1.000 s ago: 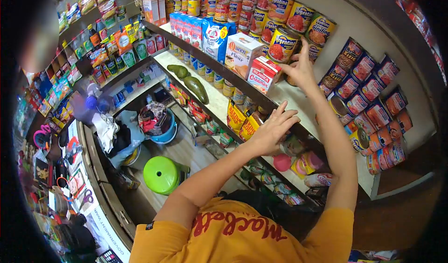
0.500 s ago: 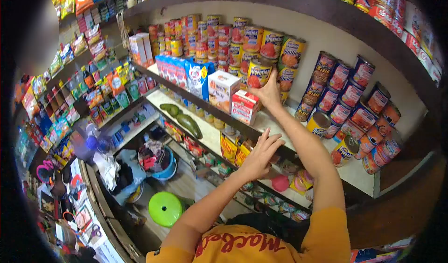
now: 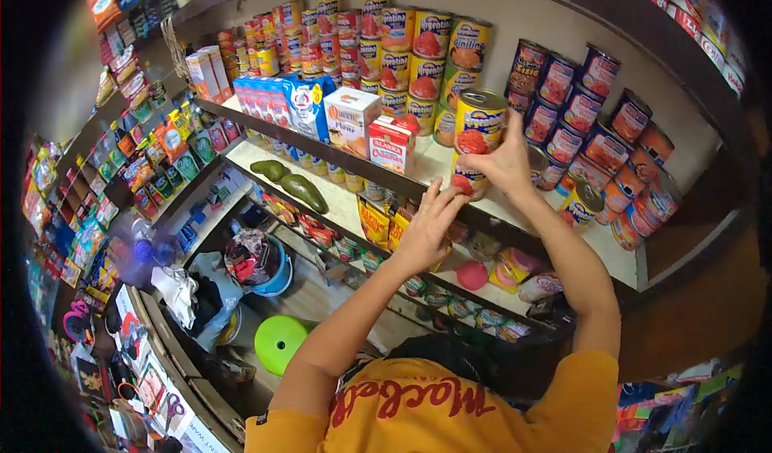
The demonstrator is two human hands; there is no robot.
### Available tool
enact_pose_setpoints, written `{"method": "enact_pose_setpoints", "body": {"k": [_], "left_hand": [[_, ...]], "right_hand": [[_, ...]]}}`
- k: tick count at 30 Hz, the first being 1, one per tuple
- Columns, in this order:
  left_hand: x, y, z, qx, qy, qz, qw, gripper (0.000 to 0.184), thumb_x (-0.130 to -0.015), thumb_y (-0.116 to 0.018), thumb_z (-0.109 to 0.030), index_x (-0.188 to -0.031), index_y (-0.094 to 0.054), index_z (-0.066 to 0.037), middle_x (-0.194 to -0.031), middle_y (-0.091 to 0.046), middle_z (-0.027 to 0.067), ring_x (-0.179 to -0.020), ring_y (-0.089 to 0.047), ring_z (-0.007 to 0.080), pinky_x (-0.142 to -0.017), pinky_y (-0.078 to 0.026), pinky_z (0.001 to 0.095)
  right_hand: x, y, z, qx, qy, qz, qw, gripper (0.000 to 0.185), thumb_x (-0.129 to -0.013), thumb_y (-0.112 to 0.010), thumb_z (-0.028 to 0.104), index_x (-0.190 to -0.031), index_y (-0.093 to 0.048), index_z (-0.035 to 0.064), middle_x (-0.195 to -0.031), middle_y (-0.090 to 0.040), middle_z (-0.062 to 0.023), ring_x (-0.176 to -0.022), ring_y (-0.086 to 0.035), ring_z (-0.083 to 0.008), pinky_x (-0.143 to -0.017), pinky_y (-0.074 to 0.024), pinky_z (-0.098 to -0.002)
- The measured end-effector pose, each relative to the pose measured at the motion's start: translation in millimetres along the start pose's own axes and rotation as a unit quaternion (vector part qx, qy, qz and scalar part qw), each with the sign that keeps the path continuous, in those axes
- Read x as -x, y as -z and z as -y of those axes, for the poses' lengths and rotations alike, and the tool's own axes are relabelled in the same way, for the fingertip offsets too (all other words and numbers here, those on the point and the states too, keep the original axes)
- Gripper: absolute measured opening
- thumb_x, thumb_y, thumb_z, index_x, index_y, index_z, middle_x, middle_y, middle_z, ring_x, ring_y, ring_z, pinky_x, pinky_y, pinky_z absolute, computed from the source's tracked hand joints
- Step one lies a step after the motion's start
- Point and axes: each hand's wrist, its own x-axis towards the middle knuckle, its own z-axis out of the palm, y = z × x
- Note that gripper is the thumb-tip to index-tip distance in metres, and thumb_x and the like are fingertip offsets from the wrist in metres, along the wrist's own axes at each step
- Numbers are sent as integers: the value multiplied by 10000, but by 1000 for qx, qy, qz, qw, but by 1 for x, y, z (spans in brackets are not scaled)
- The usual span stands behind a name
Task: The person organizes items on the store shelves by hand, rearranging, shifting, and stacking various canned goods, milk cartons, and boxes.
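Note:
My right hand [image 3: 507,162] is wrapped round the right side of two stacked yellow food cans at the front of the shelf. The upper can [image 3: 479,123] stands upright with its metal lid showing. My thumb lies across the front where it meets the lower can [image 3: 468,181]. My left hand [image 3: 430,228] is open at the shelf edge, with fingers spread and fingertips close to the lower can's base; whether they touch it I cannot tell. Left of the cans stand a red and white carton [image 3: 392,145] and a white flour box [image 3: 351,120].
Tall stacks of cans [image 3: 430,35] line the back wall. More stacked cans [image 3: 583,107] stand at the right, with a single yellow can [image 3: 581,207] near the edge. Green avocados [image 3: 304,193] lie on the shelf below. A green stool [image 3: 279,344] stands on the floor.
My right hand has come away from the back stacks toward the shelf's front edge, now at a two-can stack. My left hand has moved slightly left and up, near the lower can. The view has shifted.

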Motion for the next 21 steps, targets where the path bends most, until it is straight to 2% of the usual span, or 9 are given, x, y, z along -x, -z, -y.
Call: {"method": "enact_pose_setpoints", "body": {"k": [4, 8, 12, 13, 16, 17, 19, 20, 21], "left_hand": [[2, -6, -2, 30, 22, -15, 999, 775, -545, -531, 141, -1286, -426, -59, -1321, -409, 156, -1341, -231, 469, -1101, -273, 501], [-1, -3, -14, -45, 36, -18, 998, 712, -559, -559, 108, -1245, -442, -46, -1286, -424, 158, -1330, -264, 457, -1084, -264, 566], [-13, 0, -20, -52, 87, 5, 995, 536, -656, -594, -5, -1182, -496, -37, -1215, -476, 165, -1300, -308, 455, -1074, -271, 581], [-17, 0, -16, -45, 92, 10, 995, 485, -706, -597, -90, -1177, -507, -25, -1194, -494, 172, -1277, -353, 423, -1085, -275, 523], [-55, 6, -12, 227, 144, -34, 963, 506, -728, -592, -116, -1211, -487, -11, -1200, -496, 173, -1260, -392, 375, -1078, -296, 438], [-69, 6, -10, 249, 188, -58, 948, 564, -727, -608, -129, -1250, -453, 15, -1250, -468, 174, -1250, -399, 330, -1050, -325, 381], [-94, -2, 2, 242, 265, -125, 925, 636, -697, -637, -120, -1275, -416, 28, -1275, -436, 202, -1245, -394, 340, -1037, -342, 380], [-108, -9, 10, 241, 301, -160, 909, 673, -683, -651, -116, -1287, -398, 35, -1287, -420, 215, -1242, -391, 345, -1031, -350, 379], [-121, -22, 26, 211, 317, -182, 906, 698, -668, -659, -105, -1284, -366, 45, -1275, -403, 238, -1224, -390, 374, -1030, -345, 402]], "right_hand": [[33, 41, 15, -1, -5, -28, 1000, 1026, -487, -862, 195, -1319, -294, 2, -1142, -578, -199, -1027, -598, -290, -910, -475, -374], [53, 73, 13, 24, -49, -50, 997, 981, -504, -849, 154, -1313, -309, 22, -1134, -582, -183, -1011, -606, -264, -901, -482, -375], [62, 89, 3, 36, -45, -88, 994, 928, -536, -829, 143, -1303, -317, 45, -1105, -596, -172, -996, -617, -275, -876, -489, -389], [64, 89, 6, 20, -46, -90, 995, 917, -540, -826, 148, -1297, -320, 46, -1103, -598, -175, -992, -619, -278, -875, -489, -392], [68, 87, 8, 50, -39, -80, 995, 1001, -574, -836, 177, -1371, -250, 30, -1101, -614, -206, -947, -639, -304, -850, -498, -399], [69, 93, 10, 63, -38, -74, 995, 1029, -583, -841, 187, -1394, -228, 26, -1100, -617, -212, -936, -643, -309, -843, -501, -398], [69, 107, 20, 102, -25, -81, 991, 1066, -620, -844, 223, -1444, -201, 11, -1101, -625, -233, -918, -651, -331, -832, -505, -398], [67, 116, 34, 116, -9, -110, 987, 901, -651, -829, 240, -1381, -362, -8, -1104, -621, -217, -927, -645, -318, -812, -506, -400], [61, 122, 48, 138, 24, -126, 982, 790, -679, -805, 220, -1332, -426, -11, -1098, -617, -206, -942, -637, -312, -804, -502, -390]]}}
